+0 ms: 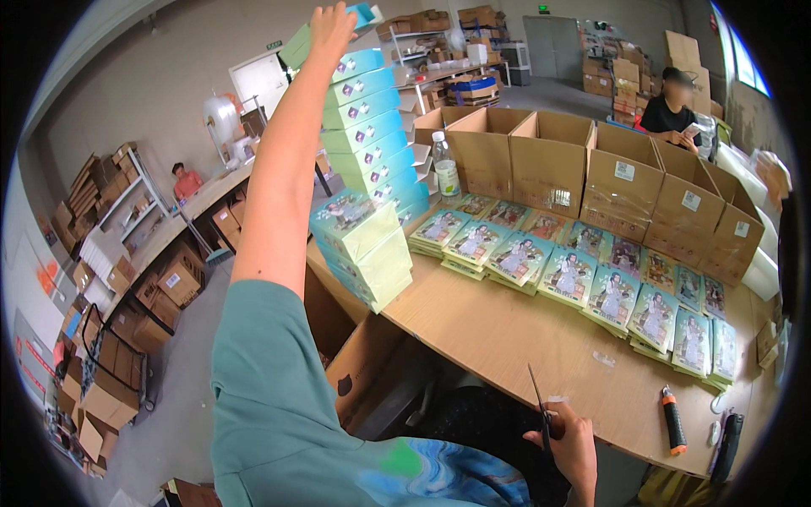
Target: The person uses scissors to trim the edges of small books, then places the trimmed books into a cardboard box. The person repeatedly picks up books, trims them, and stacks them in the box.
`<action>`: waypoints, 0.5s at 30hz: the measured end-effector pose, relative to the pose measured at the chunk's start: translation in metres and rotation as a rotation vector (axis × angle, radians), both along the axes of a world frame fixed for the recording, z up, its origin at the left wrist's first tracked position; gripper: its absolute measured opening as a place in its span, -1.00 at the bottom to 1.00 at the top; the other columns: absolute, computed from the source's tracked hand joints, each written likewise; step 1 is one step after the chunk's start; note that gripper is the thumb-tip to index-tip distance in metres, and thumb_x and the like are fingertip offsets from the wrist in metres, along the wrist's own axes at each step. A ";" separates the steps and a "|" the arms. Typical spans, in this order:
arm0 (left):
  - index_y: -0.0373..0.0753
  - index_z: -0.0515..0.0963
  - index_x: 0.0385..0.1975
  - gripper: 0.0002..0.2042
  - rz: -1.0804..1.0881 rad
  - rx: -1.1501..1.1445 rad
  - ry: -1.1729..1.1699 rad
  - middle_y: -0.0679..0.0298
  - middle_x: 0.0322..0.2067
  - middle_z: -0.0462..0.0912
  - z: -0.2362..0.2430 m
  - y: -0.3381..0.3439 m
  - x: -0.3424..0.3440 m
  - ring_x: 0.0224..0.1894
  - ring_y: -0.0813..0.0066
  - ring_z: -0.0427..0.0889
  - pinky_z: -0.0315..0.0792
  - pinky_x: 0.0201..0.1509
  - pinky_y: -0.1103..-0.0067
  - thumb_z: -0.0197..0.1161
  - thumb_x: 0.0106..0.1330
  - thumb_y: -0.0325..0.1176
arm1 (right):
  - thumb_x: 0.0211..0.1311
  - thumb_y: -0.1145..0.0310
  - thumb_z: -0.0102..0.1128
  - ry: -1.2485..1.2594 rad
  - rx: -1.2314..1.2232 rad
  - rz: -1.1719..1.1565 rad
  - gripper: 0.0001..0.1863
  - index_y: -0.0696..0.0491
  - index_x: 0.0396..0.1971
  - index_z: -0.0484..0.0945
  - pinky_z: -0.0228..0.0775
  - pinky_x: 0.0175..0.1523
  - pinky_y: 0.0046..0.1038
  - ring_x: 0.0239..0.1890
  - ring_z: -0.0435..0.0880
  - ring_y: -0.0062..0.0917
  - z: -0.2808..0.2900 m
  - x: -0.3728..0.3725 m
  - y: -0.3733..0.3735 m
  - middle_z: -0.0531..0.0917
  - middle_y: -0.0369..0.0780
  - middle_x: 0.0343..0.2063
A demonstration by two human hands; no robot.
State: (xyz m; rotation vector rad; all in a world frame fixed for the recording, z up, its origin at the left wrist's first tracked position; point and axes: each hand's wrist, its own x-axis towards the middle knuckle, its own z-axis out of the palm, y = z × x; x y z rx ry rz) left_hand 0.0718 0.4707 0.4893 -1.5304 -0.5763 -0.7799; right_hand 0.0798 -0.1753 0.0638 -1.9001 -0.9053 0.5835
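Note:
My left arm reaches up to the top of a tall stack of teal and pale-green boxes (363, 135). There my left hand (332, 34) is closed on the topmost box (296, 48), which sits askew. My right hand (572, 445), low over the table's front edge, grips a pair of scissors (539, 401) with the blades pointing up and away. A shorter pile of the same boxes (372, 270) stands in front of the tall stack. Rows of illustrated card packs (541, 253) lie in small stacks across the table.
Open cardboard cartons (549, 156) line the table's (465, 325) far side, beside a plastic bottle (444, 165). An orange-and-black utility knife (672, 421) and a black tool (726, 448) lie at the right. Another carton (359, 363) stands below the table edge. One person (672, 114) sits beyond the cartons, another (187, 181) at far left.

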 end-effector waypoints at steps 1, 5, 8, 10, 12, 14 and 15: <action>-0.05 0.70 -0.20 -0.69 -0.025 0.019 0.013 0.32 -0.21 0.61 -0.004 -0.008 0.004 -0.12 0.38 0.69 0.43 -0.04 0.37 0.48 0.22 0.00 | -0.02 0.32 0.71 -0.059 -0.035 0.010 -0.48 0.14 -0.07 0.64 0.23 -0.49 -0.51 -0.67 0.38 -0.60 0.003 0.003 -0.001 0.54 -0.20 -0.74; -0.09 0.73 -0.40 -0.69 -0.072 0.023 0.030 0.29 -0.24 0.65 -0.001 0.019 0.003 -0.13 0.33 0.73 0.49 -0.03 0.34 0.45 0.23 0.05 | -0.05 0.32 0.73 -0.051 0.004 -0.002 -0.45 0.13 -0.06 0.65 0.31 -0.46 -0.50 -0.65 0.45 -0.59 -0.003 0.009 0.001 0.59 -0.19 -0.71; -0.09 0.73 -0.42 -0.70 -0.119 0.003 0.080 0.28 -0.25 0.66 -0.006 0.038 0.007 -0.15 0.31 0.74 0.51 -0.08 0.35 0.42 0.28 0.02 | -0.05 0.33 0.73 -0.035 0.046 -0.024 -0.45 0.11 -0.05 0.65 0.34 -0.45 -0.51 -0.65 0.46 -0.60 -0.012 0.015 0.005 0.62 -0.20 -0.69; -0.09 0.69 -0.24 -0.75 -0.142 -0.045 0.108 0.27 -0.25 0.67 -0.008 0.044 0.007 -0.15 0.27 0.74 0.54 -0.10 0.34 0.33 0.40 -0.03 | -0.06 0.34 0.73 -0.014 0.038 -0.050 -0.44 0.11 -0.04 0.65 0.34 -0.46 -0.52 -0.64 0.46 -0.63 -0.011 0.019 0.010 0.62 -0.23 -0.69; -0.08 0.65 -0.13 -0.74 -0.165 -0.067 0.085 0.26 -0.24 0.69 -0.014 0.047 0.008 -0.15 0.24 0.74 0.55 -0.08 0.32 0.28 0.45 -0.04 | -0.07 0.33 0.74 0.028 0.050 -0.076 -0.44 0.12 -0.04 0.65 0.30 -0.47 -0.52 -0.64 0.43 -0.63 -0.011 0.023 0.015 0.59 -0.25 -0.70; -0.08 0.61 -0.07 -0.73 -0.155 -0.126 0.057 0.24 -0.22 0.70 -0.018 0.040 0.008 -0.15 0.21 0.74 0.55 -0.05 0.31 0.22 0.48 -0.04 | -0.08 0.34 0.74 0.009 0.032 -0.068 -0.43 0.12 -0.04 0.65 0.26 -0.48 -0.52 -0.65 0.38 -0.64 -0.005 0.026 0.018 0.55 -0.26 -0.72; -0.07 0.59 -0.04 -0.72 -0.150 -0.155 0.043 0.23 -0.22 0.71 -0.020 0.037 0.009 -0.15 0.20 0.74 0.55 -0.04 0.30 0.20 0.50 -0.03 | -0.08 0.34 0.74 0.000 0.022 -0.064 -0.43 0.12 -0.04 0.65 0.24 -0.48 -0.52 -0.65 0.36 -0.64 -0.003 0.026 0.019 0.53 -0.27 -0.72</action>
